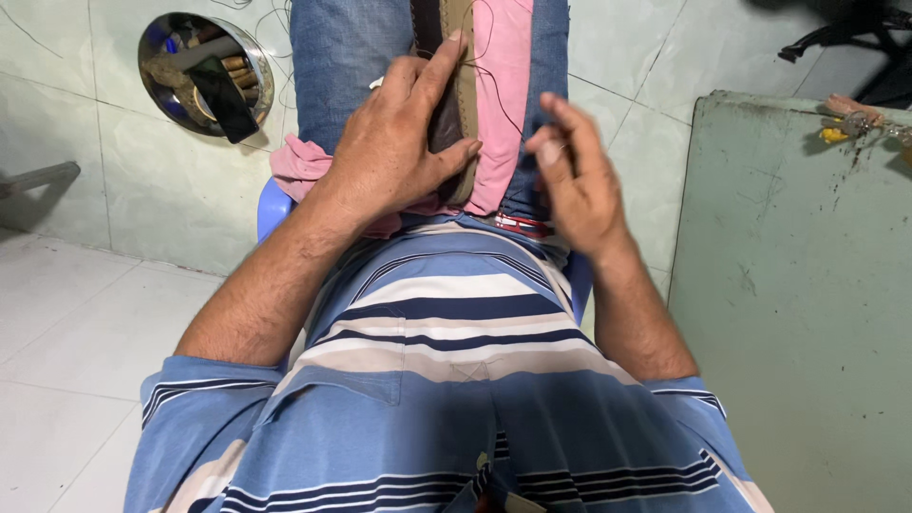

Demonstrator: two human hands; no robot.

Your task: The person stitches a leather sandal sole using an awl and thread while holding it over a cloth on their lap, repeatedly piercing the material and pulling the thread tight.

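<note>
Shoe sole (463, 90), tan-edged and dark inside, lies lengthwise on the seated person's lap over a pink cloth (501, 95) and blue jeans, with dark thread (494, 71) looping across the cloth beside it. Of the 2 hands, the left hand (399, 152) clasps the sole, fingers along its edge and thumb pressed across it, while the right hand (575, 176) hovers just beside it, blurred, fingers loosely curled and holding nothing I can make out. A round metal bowl (152, 47) of tools sits on the tiled floor at upper left, and a worn green table (798, 285) stands at right.

Bare tiled floor (76, 313) lies open at left; a green metal panel (798, 285) walls off the right.
</note>
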